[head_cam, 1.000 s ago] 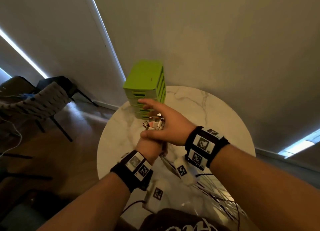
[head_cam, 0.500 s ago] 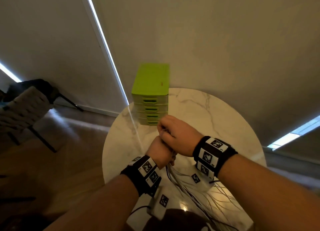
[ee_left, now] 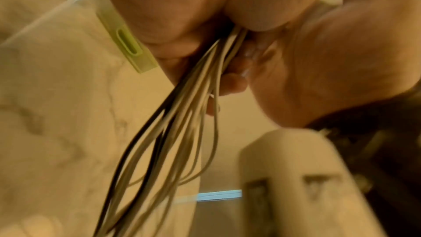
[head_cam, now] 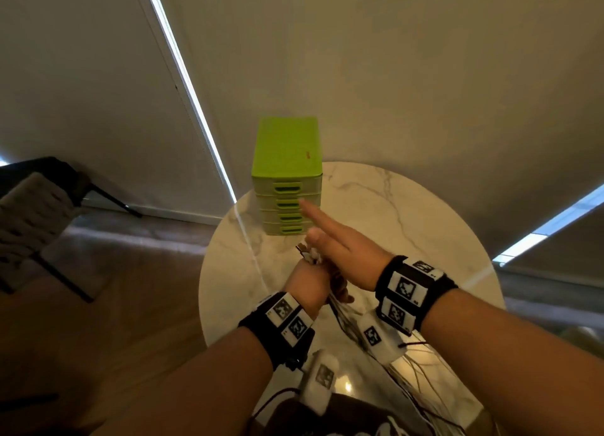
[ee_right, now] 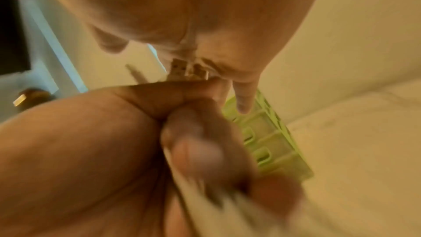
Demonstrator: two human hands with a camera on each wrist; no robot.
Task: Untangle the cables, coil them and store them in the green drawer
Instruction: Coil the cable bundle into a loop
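A green drawer unit (head_cam: 287,174) with all drawers closed stands at the far side of the round marble table (head_cam: 408,223). My left hand (head_cam: 309,283) grips a bundle of pale cables and one dark cable (ee_left: 182,114) in its fist. USB connector ends (head_cam: 307,255) stick up out of the fist, and the cables hang below it to the table. My right hand (head_cam: 330,236) lies over the connector ends (ee_right: 189,69) with straight fingers, the index tip reaching in front of the drawers (ee_right: 268,141).
Loose cable loops (head_cam: 425,386) spread over the near right part of the table. A dark chair (head_cam: 36,213) stands on the wooden floor at the left. White wrist camera housings (head_cam: 379,337) hang under both wrists.
Half a second ago my right hand was curled over the top of the left fist; now its fingers are stretched out towards the drawers. The left hand keeps its grip on the bundle.
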